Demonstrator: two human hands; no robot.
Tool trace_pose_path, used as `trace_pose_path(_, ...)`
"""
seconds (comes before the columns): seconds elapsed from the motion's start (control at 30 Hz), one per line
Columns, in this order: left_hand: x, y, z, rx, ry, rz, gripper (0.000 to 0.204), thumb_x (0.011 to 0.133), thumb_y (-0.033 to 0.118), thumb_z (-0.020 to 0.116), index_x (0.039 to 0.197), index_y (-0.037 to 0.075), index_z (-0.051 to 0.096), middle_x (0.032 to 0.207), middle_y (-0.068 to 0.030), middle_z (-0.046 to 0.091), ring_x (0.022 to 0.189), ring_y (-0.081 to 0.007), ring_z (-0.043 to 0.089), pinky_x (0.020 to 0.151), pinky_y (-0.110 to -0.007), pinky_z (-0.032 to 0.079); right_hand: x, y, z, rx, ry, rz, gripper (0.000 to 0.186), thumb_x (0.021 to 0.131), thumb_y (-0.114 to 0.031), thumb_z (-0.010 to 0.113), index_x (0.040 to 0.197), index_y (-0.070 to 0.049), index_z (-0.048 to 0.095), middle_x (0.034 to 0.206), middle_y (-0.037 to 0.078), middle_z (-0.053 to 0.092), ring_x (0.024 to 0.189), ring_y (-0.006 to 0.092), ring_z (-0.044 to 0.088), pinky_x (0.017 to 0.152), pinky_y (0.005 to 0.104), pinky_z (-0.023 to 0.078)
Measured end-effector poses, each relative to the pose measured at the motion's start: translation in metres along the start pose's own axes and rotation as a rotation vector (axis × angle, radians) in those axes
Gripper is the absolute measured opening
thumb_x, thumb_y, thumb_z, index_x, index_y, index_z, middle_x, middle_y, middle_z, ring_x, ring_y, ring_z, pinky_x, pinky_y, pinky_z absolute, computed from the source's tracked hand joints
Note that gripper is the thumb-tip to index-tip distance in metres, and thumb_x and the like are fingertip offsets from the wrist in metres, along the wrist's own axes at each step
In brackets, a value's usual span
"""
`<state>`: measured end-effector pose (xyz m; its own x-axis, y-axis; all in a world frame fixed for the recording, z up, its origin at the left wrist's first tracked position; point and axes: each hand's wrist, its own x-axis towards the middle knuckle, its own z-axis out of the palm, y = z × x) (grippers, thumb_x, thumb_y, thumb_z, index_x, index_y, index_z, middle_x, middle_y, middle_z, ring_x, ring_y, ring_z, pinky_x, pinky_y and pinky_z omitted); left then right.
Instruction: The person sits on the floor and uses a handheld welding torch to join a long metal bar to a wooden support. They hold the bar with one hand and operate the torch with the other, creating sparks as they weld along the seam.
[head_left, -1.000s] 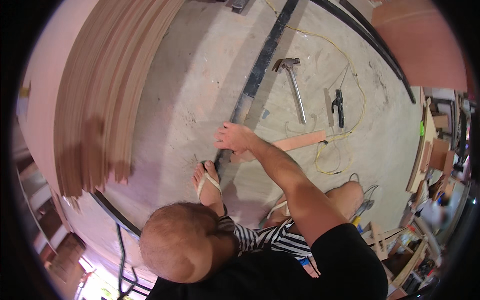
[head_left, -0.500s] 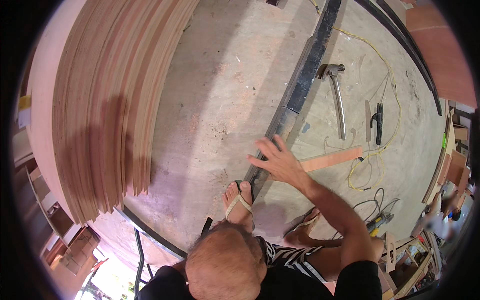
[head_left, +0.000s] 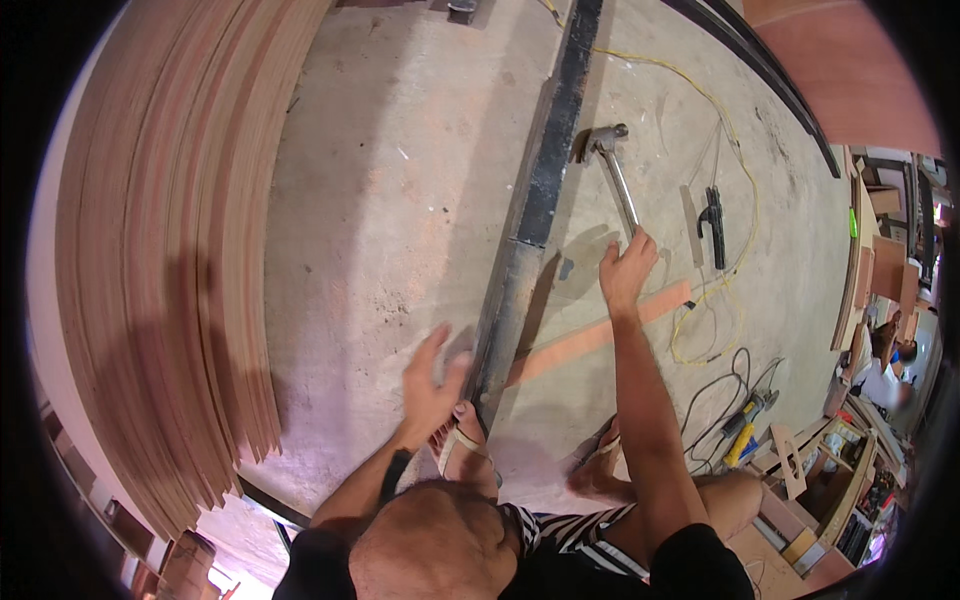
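My right hand [head_left: 628, 268] is closed round the handle end of a metal claw hammer [head_left: 617, 175], whose head points away from me over the concrete floor. A long black square steel bar [head_left: 550, 170] runs from beside my foot up to the far edge of the view, its near part greyer. Left of the bar's near end, my left hand [head_left: 432, 385] hovers over my sandalled foot, fingers apart, slightly blurred, holding nothing. A thin reddish wooden strip [head_left: 600, 335] lies beyond the bar, passing under my right forearm.
Stacked plywood sheets [head_left: 170, 250] stand at the left. At the right lie a black welding electrode holder [head_left: 712, 228], a yellow cord [head_left: 752, 190] and a yellow-and-grey angle grinder [head_left: 742, 432]. A wooden box of odds and ends [head_left: 830, 470] sits lower right; a person [head_left: 885, 375] is beyond.
My right hand has left the steel bar, moved right and taken hold of the hammer's handle. My left hand has come into view beside the bar. The whole view has shifted somewhat.
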<state>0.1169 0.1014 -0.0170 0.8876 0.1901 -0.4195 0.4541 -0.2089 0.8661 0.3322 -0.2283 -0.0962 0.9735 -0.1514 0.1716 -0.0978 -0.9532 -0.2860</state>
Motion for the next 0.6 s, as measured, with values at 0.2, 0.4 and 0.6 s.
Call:
trace_pose_path(0.2, 0.042, 0.021, 0.086, 0.261, -0.005, 0.071, 0.098, 0.085, 0.024, 0.087, 0.160, -0.013, 0.036, 0.148, -0.0363, 0.050, 0.137, -0.0510, 0.050, 0.116, -0.054, 0.043, -0.045, -0.023, 0.001, 0.169, -0.065, -0.062, 0.038, 0.096, -0.010, 0.073, 0.132, 0.001, 0.063, 0.125, 0.027, 0.061, 0.119, 0.0487, 0.057, 0.103, 0.0565, 0.046)
trace_pose_path(0.4, 0.035, 0.021, 0.098, 0.377, 0.046, 0.044, 0.093, 0.083, 0.017, 0.086, 0.159, -0.010, 0.040, 0.125, -0.0281, 0.048, 0.117, -0.0450, 0.050, 0.104, -0.052, 0.044, -0.024, 0.039, -0.025, -0.009, -0.063, 0.018, 0.043, 0.096, -0.012, 0.075, 0.135, 0.001, 0.062, 0.123, 0.028, 0.062, 0.119, 0.0497, 0.059, 0.101, 0.0558, 0.049)
trace_pose_path(0.6, 0.030, 0.022, 0.093, 0.410, 0.035, 0.040, 0.090, 0.082, 0.028, 0.089, 0.154, -0.009, 0.049, 0.125, -0.0257, 0.053, 0.119, -0.0428, 0.054, 0.104, -0.051, 0.047, -0.019, 0.037, -0.032, 0.170, -0.078, 0.117, 0.044, 0.099, -0.013, 0.074, 0.138, 0.000, 0.061, 0.129, 0.024, 0.062, 0.125, 0.0476, 0.057, 0.105, 0.0568, 0.047)
